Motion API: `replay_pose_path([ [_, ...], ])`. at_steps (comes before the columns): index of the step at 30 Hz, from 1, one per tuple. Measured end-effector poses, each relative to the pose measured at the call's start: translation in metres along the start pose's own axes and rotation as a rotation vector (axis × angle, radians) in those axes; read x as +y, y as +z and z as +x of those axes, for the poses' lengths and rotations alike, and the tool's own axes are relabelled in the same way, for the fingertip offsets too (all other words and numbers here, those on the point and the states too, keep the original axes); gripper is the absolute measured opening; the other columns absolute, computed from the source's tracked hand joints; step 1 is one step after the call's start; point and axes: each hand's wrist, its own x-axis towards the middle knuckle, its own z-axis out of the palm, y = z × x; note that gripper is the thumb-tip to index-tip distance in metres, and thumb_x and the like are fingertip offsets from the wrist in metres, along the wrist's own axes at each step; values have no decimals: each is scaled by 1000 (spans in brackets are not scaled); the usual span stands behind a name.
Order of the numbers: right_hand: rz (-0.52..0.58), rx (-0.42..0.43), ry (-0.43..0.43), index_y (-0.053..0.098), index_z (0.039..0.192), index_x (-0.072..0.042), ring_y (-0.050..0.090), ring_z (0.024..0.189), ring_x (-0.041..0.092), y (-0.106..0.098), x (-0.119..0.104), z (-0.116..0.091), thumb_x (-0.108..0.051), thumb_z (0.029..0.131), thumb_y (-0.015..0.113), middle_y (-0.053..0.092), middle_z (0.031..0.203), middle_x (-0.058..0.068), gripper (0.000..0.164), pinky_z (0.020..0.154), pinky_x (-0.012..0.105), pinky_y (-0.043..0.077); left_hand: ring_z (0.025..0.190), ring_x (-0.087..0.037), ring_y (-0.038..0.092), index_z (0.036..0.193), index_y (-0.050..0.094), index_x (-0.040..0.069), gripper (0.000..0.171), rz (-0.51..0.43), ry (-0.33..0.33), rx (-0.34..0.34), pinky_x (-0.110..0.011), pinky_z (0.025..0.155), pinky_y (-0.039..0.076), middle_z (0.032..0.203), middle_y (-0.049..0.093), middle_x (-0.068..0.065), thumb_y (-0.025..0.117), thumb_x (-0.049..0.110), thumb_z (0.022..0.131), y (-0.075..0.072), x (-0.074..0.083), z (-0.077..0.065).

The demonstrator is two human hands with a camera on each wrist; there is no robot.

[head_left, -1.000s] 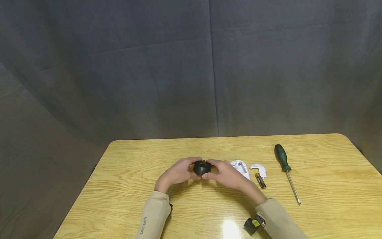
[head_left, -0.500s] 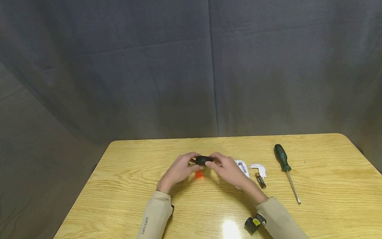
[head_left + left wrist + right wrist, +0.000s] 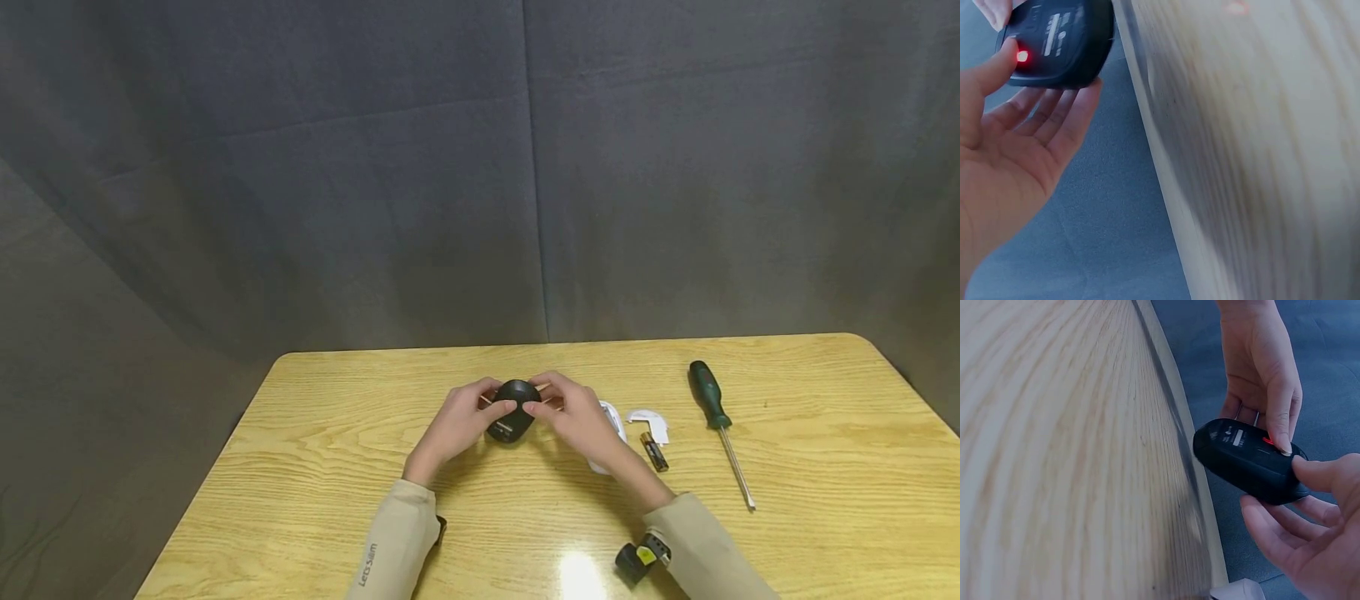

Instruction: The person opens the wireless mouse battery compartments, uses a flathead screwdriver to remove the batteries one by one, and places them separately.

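Presently, both hands grip 1 blk mouse [image 3: 515, 410], pos. btwn L & R fingers, held up off surface [image 3: 810, 433], underside tilted twd the person. L hand [image 3: 465, 418]: pinching blk mouse, thumb on underside, other fingers against opp. face. R hand [image 3: 576, 412]: same pinch from opp. side, thumb near L thumb. Red light [image 3: 1022, 56] lit on underside, adj. to L thumb tip; label [image 3: 1237, 438] visible, text too small to read. Wht mouse [image 3: 614, 421]: on surface, just R of R fingers, partly hidden by R hand & wrist. Cover [image 3: 659, 427], wht: on surface, farther R of R fingers, past wht mouse. Battery [image 3: 654, 452]: on surface, R of R fingers, just beside cover on the near side; contact w/ cover: cannot tell. Screwdriver [image 3: 721, 423], grn handle: well apart, far R of R fingers, tip twd the person.
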Motion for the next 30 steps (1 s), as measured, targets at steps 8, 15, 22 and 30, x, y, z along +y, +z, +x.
replay_pose_path([
  [8, 83, 38, 30, 65, 132, -6, 72, 93, 27, 0, -2, 0, -12, 92, 79, 73, 108, 15, 43, 78, 40, 58, 93, -20, 65, 130, 69, 2, 39, -42, 35, 32, -38, 83, 54, 111, 72, -9, 58, 32, 108, 1, 0, 0],
  [15, 124, 44, 68, 64, 136, -9, 68, 94, 24, -1, -6, -2, -12, 88, 83, 71, 110, 13, 51, 77, 35, 55, 97, -21, 64, 131, 68, 0, 42, -58, 28, 45, -38, 86, 53, 116, 71, -13, 56, 33, 108, 4, 2, 1],
  [22, 143, 116, 103, 67, 132, -7, 71, 94, 29, -1, -6, -1, -9, 87, 83, 73, 107, 14, 47, 78, 36, 58, 93, -20, 63, 134, 66, 2, 38, -89, 9, 79, -33, 79, 52, 106, 69, -10, 62, 26, 106, 5, 4, 1],
  [30, 261, 164, 160, 68, 130, 1, 74, 94, 31, -2, -7, 1, 0, 87, 81, 73, 106, 21, 45, 79, 43, 62, 98, -23, 64, 132, 67, 5, 35, -157, -2, 94, -31, 80, 52, 115, 70, -12, 69, 17, 99, 6, 7, 2],
])
